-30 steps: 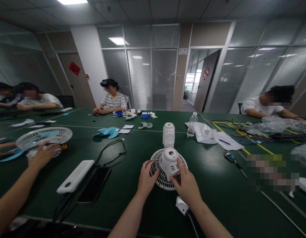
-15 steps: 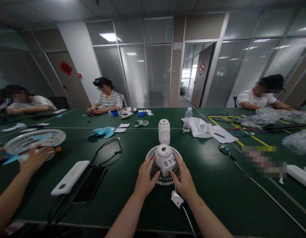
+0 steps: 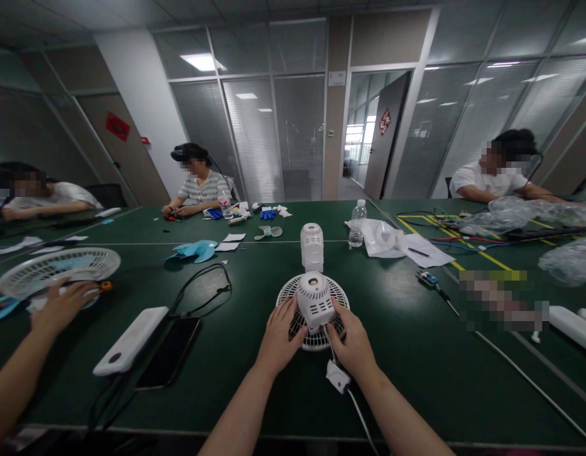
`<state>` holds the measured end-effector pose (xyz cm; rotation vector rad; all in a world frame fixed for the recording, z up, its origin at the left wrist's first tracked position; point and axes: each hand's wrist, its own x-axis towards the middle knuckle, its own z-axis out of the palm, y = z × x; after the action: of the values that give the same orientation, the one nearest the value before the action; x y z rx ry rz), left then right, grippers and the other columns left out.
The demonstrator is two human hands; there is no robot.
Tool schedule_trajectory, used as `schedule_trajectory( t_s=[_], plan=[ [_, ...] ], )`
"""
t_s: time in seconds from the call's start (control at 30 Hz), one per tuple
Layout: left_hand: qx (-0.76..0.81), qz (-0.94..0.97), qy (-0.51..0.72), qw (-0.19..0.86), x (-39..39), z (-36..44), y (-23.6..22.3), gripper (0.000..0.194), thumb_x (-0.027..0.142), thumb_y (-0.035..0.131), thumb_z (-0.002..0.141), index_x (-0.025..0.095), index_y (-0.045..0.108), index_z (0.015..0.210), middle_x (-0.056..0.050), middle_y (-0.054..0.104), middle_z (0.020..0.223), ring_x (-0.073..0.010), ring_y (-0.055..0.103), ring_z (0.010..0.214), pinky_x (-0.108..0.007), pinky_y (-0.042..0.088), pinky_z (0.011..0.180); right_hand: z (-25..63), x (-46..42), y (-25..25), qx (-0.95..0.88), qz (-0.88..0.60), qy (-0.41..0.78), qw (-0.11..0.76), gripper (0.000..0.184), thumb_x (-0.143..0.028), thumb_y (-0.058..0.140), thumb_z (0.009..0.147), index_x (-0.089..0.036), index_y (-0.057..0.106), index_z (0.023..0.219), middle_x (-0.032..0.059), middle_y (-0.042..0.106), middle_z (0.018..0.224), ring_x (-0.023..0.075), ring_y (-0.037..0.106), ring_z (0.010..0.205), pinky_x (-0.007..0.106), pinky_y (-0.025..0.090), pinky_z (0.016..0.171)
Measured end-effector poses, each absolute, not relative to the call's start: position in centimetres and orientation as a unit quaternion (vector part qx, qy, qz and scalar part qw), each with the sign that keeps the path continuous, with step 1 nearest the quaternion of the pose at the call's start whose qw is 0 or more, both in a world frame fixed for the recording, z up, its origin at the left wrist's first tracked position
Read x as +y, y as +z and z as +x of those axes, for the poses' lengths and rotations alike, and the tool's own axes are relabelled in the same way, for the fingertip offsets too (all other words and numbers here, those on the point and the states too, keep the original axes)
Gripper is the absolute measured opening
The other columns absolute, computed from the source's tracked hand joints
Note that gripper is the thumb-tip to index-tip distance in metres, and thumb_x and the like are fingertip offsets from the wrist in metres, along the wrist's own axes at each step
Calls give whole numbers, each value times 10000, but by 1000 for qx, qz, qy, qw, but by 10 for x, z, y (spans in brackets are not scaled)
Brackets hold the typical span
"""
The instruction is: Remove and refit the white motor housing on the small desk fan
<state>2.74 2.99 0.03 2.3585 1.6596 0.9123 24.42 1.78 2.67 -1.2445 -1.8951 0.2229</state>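
Observation:
A white fan motor housing (image 3: 316,299) with vent slots and a round opening on top rests over a round white fan grille (image 3: 286,292) on the table. My left hand (image 3: 280,335) cups its left side, with fingers over the grille and the thumb near the housing's base. On the other side, my right hand (image 3: 354,339) has its fingertips against the housing and its thumb low at the front. A white cable leads down from the housing to a small white box (image 3: 338,377). Just behind stands a white slotted cover (image 3: 312,247).
Left of me lie a white power bank (image 3: 130,341), a phone (image 3: 169,352) and black cables. Another person's hand (image 3: 68,305) is at a large grille (image 3: 103,258). Farther back are blue fan blades (image 3: 193,251), a water bottle (image 3: 357,223) and white plastic bags (image 3: 381,237). Co-workers sit around the table.
The housing has turned slightly between my hands, its slotted face swinging to the right, and more of its cable shows. The whole view has shifted a little.

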Motion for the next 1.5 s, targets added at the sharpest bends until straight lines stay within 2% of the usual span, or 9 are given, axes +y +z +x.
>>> schedule_trajectory(
  t_s=[0.2, 0.5, 0.9, 1.5],
  plan=[
    [542, 774, 319, 77, 31, 26, 1, 713, 374, 546, 848, 226, 260, 1485, -96, 356, 1515, -257, 280, 1417, -482, 260, 1142, 244, 17, 29, -770, -477, 77, 417, 688, -118, 467, 819, -251, 298, 1472, 65, 551, 1348, 219, 522, 1217, 421, 428, 1036],
    [540, 775, 319, 75, 30, 26, 4, 811, 437, 610, 800, 199, 249, 1486, -113, 353, 1514, -276, 294, 1407, -473, 274, 1131, 243, 15, 31, -789, -474, 72, 384, 818, -45, 453, 750, -248, 206, 1502, 64, 523, 1376, 219, 502, 1234, 432, 416, 1043],
    [550, 772, 308, 78, 29, 28, 10, 840, 491, 621, 785, 222, 244, 1485, -103, 348, 1519, -281, 290, 1409, -471, 270, 1124, 241, 14, 28, -774, -494, 64, 391, 775, -54, 456, 754, -264, 278, 1478, 48, 541, 1353, 221, 535, 1186, 419, 448, 1016],
    [557, 777, 289, 55, 28, 29, 13, 816, 525, 608, 792, 230, 276, 1477, -110, 385, 1498, -290, 314, 1397, -479, 276, 1109, 240, 17, 22, -754, -507, 78, 410, 688, -72, 443, 776, -244, 364, 1437, 74, 576, 1303, 225, 565, 1160, 431, 470, 1004]
  ],
)
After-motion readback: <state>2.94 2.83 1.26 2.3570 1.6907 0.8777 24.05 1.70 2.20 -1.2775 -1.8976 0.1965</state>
